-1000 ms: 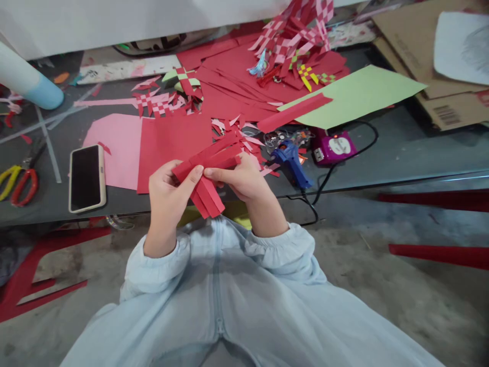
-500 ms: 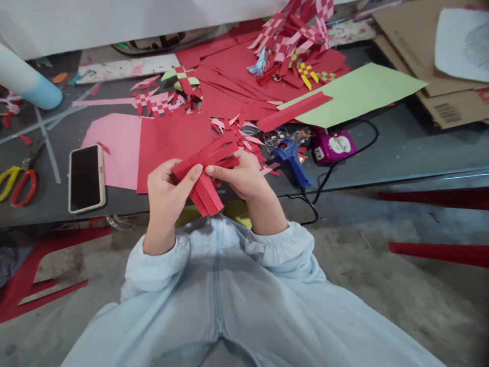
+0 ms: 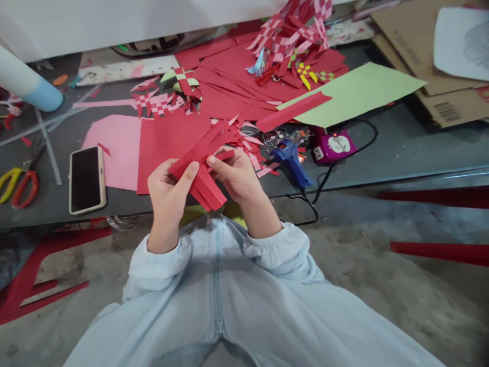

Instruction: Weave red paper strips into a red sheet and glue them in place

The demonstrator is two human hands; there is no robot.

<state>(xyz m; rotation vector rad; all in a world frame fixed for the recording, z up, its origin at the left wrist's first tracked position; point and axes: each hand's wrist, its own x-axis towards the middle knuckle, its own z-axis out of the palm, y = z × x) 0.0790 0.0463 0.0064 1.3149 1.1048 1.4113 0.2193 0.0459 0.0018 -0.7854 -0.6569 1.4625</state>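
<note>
Red paper strips (image 3: 207, 189), folded and crossing one another, are held up in front of the table edge between both hands. My left hand (image 3: 168, 191) is closed on their left side, its thumb pressed on top where the strips cross. My right hand (image 3: 239, 176) pinches one strip between thumb and fingers on the right side. Several strips point down toward my jacket, and others fan out to the upper right. Fingers underneath the paper are partly hidden. Behind the hands lies a flat red sheet (image 3: 171, 135).
A phone (image 3: 87, 178) and red-and-yellow-handled pliers or cutters (image 3: 23, 183) lie left, beside pink paper (image 3: 118, 153). A blue glue gun (image 3: 291, 160), its cord and a purple power block (image 3: 332, 145) lie right. Behind are a green sheet (image 3: 355, 97), red paper (image 3: 229, 81) and woven scraps (image 3: 290, 41).
My right hand has shifted slightly left and its fingers have curled inward, now pinching a single strip. The downward strips have swung a little to the right. My left hand keeps its hold.
</note>
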